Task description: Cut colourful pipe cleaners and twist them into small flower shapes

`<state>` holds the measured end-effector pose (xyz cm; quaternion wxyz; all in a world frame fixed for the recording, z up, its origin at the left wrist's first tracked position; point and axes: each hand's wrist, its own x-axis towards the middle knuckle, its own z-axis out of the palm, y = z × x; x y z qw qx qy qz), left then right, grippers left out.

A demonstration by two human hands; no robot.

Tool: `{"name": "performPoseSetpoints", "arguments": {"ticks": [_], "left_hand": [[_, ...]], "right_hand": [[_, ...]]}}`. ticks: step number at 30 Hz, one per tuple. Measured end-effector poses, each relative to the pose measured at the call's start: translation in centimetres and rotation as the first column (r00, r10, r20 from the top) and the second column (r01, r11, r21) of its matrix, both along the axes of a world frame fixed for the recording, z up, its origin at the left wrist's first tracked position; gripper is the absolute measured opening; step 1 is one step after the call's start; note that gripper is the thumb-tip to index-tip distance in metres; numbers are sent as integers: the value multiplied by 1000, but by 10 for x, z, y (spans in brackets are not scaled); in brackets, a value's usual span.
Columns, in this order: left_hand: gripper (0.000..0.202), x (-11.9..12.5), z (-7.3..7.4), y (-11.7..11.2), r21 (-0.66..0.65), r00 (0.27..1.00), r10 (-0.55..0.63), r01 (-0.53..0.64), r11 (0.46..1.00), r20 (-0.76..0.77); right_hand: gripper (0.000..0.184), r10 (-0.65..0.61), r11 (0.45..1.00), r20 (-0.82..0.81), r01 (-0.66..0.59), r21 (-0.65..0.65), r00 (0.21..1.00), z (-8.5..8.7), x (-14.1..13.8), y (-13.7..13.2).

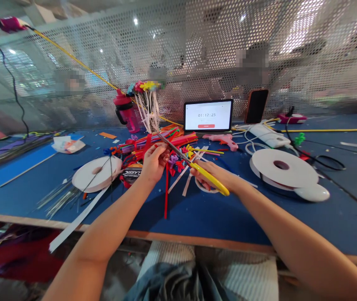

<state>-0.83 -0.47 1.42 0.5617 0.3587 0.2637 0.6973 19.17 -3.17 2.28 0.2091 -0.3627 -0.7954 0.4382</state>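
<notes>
My right hand point(211, 175) grips a pair of yellow-handled scissors point(208, 175), and their long steel blades reach up and left past my left hand point(155, 163). My left hand's fingers are closed around a thin red straw point(166, 192), whose lower end hangs down over the blue tabletop point(216, 217). A heap of coloured straws and small twisted pieces point(153, 144) lies just beyond both hands. A white ribbon spool point(97, 173) is to the left of my left hand. The exact point where the blades meet the red straw is hidden by my fingers.
A larger white spool point(283, 168) lies on the right, near a white power adapter point(269, 136) and tangled cables. Behind the heap are a tablet showing a timer point(208, 115), a pink glue gun point(224, 141), a phone point(256, 106) and a bundle of decorated sticks point(147, 104). Perforated mesh stands beyond, with blurred people behind it.
</notes>
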Motion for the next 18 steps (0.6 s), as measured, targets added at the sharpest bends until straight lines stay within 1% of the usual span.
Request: {"name": "performPoseSetpoints", "arguments": {"ticks": [1, 3, 5, 7, 9, 12, 14, 18], "left_hand": [[7, -1, 1, -1, 1, 1000, -10, 10, 1000, -8], [17, -2, 3, -3, 0, 999, -37, 37, 999, -24], [24, -3, 5, -5, -4, 997, -61, 61, 998, -46], [27, -2, 6, -8, 3, 995, -67, 68, 998, -68], [27, 0, 5, -10, 22, 993, -64, 67, 998, -97], [21, 4, 4, -11, 70, 988, -3, 14, 997, -157], [16, 5, 3, -12, 99, 980, 54, -35, 995, -193], [10, 4, 2, -10, 143, 968, 106, -75, 987, -227]], "right_hand": [[43, -15, 1000, -26, 14, -27, 1000, -1, 0, 0], [43, -50, 998, -74, 47, -40, 996, -3, 0, 1], [42, -70, 997, -92, 72, 14, 993, -4, 2, 2], [41, -67, 995, -69, 73, 75, 995, -4, 3, 3], [40, -53, 994, -34, 56, 94, 998, -2, 3, 3], [41, -40, 995, 7, 39, 89, 999, 3, 1, 2], [41, -42, 992, 38, 37, 117, 998, 5, 1, 1], [40, -9, 987, 71, -2, 162, 997, 2, 4, 3]]}}
